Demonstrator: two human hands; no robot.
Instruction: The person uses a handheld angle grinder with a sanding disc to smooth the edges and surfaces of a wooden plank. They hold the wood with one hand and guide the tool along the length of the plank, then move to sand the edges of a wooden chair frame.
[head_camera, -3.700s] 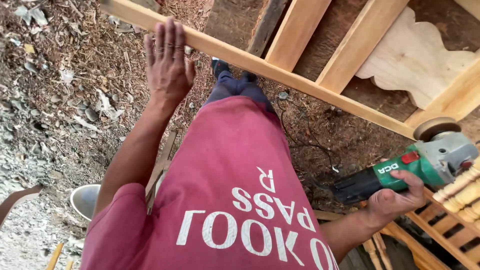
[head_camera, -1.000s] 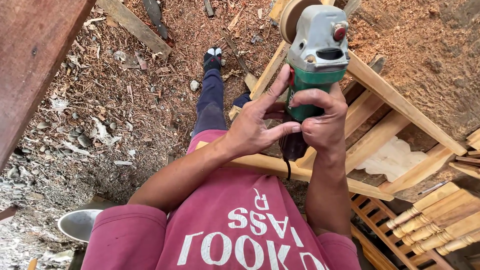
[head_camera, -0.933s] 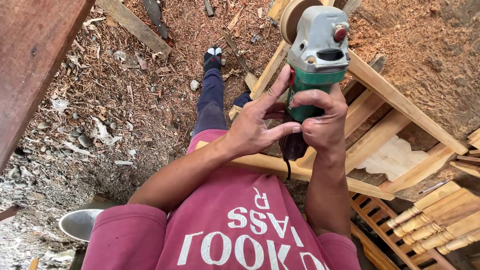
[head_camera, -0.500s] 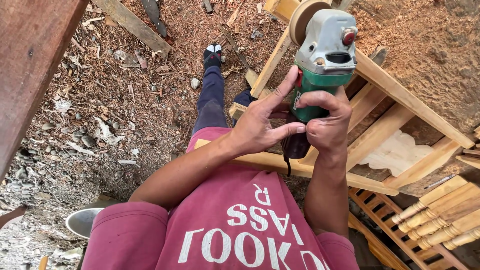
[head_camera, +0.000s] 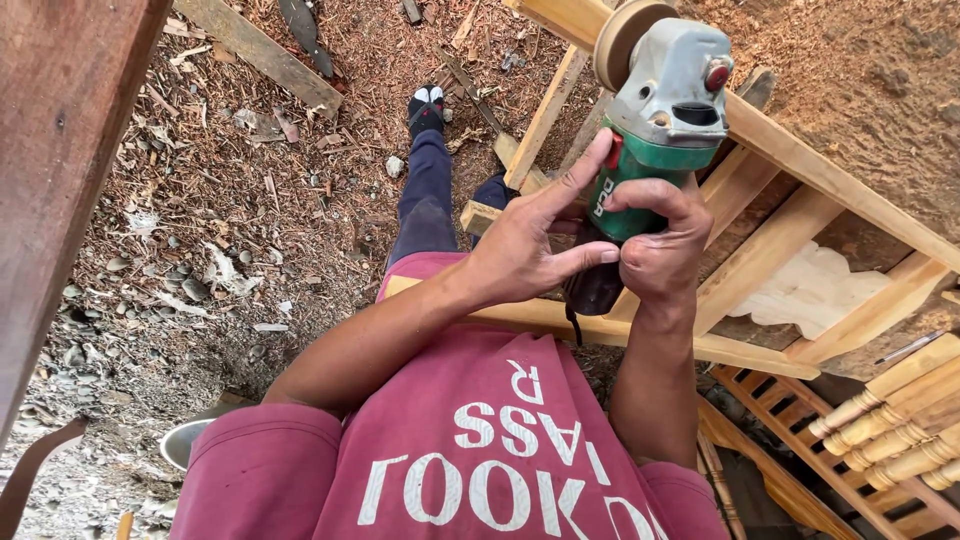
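I hold a green and grey angle grinder (head_camera: 660, 110) upright in front of my chest, its tan sanding disc (head_camera: 625, 40) at the top left. My right hand (head_camera: 660, 250) is wrapped around the green body from below. My left hand (head_camera: 530, 240) touches the same body from the left, fingers spread, the forefinger lying along the housing. A black cord hangs from the grinder's lower end. Behind the tool lies a pale wooden frame (head_camera: 800, 170) with a carved scalloped panel (head_camera: 810, 290).
Sawdust and wood chips cover the ground (head_camera: 250, 230). A dark reddish plank (head_camera: 70, 150) crosses the left edge. Turned wooden spindles (head_camera: 890, 430) lie at the lower right. A pale bowl (head_camera: 190, 440) sits by my left side. A loose board (head_camera: 260, 50) lies at the top.
Earlier my left hand rested on a frame rail and the right held the grinder low at the right. Both hands now meet on the grinder, which has risen and tilted slightly right.
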